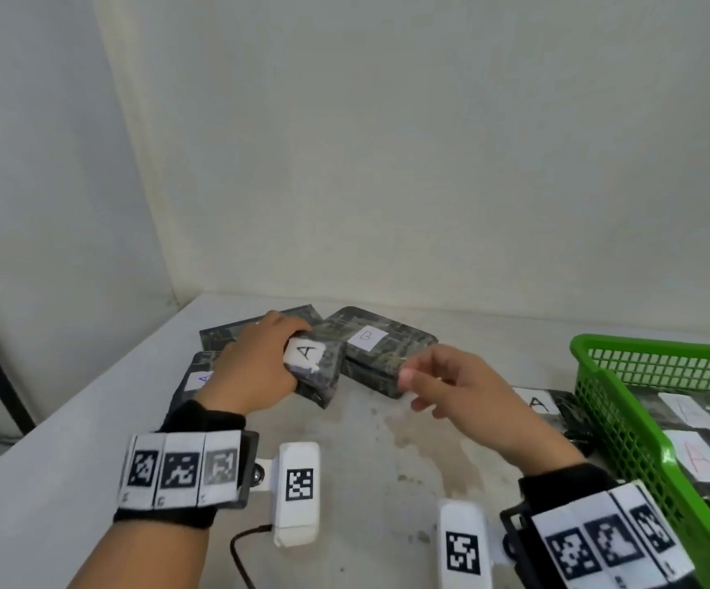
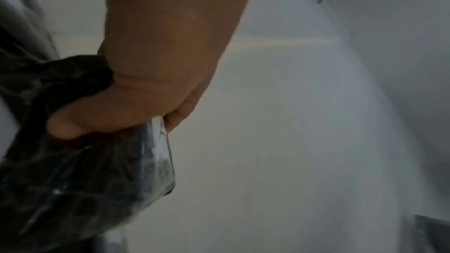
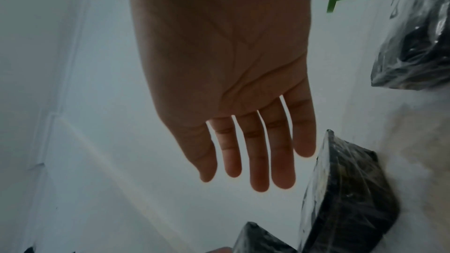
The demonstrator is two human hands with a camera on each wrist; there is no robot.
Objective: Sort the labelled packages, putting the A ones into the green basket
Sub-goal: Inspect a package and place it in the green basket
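My left hand (image 1: 255,363) grips a dark camouflage-wrapped package with a white A label (image 1: 317,369), lifted slightly above the table; in the left wrist view the thumb (image 2: 80,120) curls over its wrapper (image 2: 73,189). My right hand (image 1: 450,384) hovers empty to its right, fingers (image 3: 258,161) straight and spread. A package labelled B (image 1: 380,344) lies behind. Another A package (image 1: 542,403) lies beside the green basket (image 1: 625,401) at the right, which holds A-labelled packages (image 1: 701,461).
More wrapped packages lie behind and under my left hand, one with an A label (image 1: 198,378). The white table (image 1: 68,461) meets a wall at the back. A black cable (image 1: 238,550) runs near the front edge.
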